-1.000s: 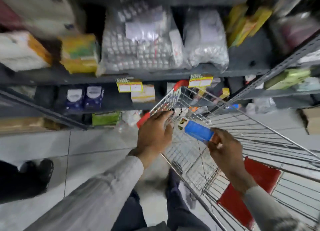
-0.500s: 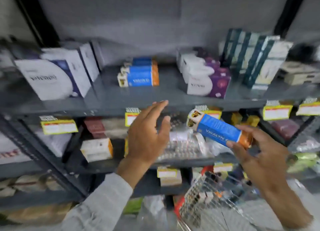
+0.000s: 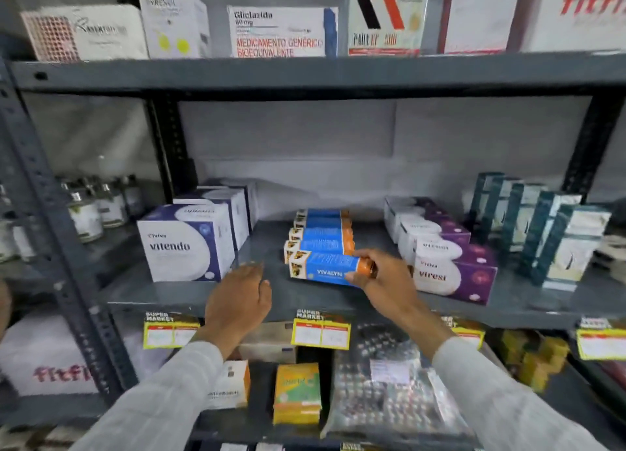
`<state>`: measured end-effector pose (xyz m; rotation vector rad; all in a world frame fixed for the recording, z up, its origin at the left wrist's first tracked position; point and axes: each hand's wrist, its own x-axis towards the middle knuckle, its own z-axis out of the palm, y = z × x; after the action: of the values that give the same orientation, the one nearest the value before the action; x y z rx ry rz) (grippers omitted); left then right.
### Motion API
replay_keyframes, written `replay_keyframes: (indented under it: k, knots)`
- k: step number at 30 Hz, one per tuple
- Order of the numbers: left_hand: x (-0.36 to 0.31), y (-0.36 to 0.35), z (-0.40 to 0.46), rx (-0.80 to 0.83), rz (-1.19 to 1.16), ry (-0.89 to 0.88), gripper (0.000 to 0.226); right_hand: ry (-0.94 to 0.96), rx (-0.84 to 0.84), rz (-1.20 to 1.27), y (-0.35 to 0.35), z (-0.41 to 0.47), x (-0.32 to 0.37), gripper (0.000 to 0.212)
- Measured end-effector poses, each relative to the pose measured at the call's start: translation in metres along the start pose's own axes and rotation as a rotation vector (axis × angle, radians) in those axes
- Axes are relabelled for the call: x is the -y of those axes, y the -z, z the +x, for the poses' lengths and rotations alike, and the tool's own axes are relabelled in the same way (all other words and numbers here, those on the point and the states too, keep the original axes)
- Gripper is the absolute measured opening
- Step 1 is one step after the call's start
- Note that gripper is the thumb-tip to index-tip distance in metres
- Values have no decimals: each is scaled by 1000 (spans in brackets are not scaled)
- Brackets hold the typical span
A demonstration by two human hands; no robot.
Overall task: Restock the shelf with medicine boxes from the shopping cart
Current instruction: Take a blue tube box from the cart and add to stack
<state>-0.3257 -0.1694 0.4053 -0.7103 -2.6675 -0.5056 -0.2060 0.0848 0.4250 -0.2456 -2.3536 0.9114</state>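
Right hand (image 3: 382, 277) gripping Vivalyn box (image 3: 325, 267) above shelf edge (image 3: 389, 310), left hand (image 3: 238, 301) open, empty

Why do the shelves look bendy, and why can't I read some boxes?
Head view: the wide lens bows the shelf edges; words smear on the top boxes near the rim, while the Vivalyn box at the middle reads clearly.

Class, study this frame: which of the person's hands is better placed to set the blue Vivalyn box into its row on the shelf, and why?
Right. The right hand already grips the Vivalyn box at the front of the matching blue row; the left hand is empty, hovering open beside it.
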Motion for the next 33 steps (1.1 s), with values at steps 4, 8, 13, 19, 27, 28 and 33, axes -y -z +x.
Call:
replay_keyframes:
  k: [4, 8, 13, 19, 27, 28, 33]
  knots:
    - [3, -5, 4, 26, 46, -13, 61, -36, 110, 5, -10, 12, -11, 43]
    - [9, -11, 5, 20, 90, -10, 53, 0, 120, -13, -12, 11, -15, 50]
    - [11, -14, 8, 46, 95, -3, 54, 76, 51, 72, -9, 5, -17, 52]
    - [11, -15, 7, 61, 119, 5, 55, 99, -24, -2, -13, 3, -16, 26]
    - [10, -16, 8, 70, 133, 18, 56, 120, 58, 3, -18, 14, -17, 27]
    - [10, -16, 8, 67, 134, 16, 56, 123, 68, 17, -17, 15, -18, 27]
    - [10, -16, 7, 68, 125, 15, 56, 126, 82, 70, -16, 13, -20, 24]
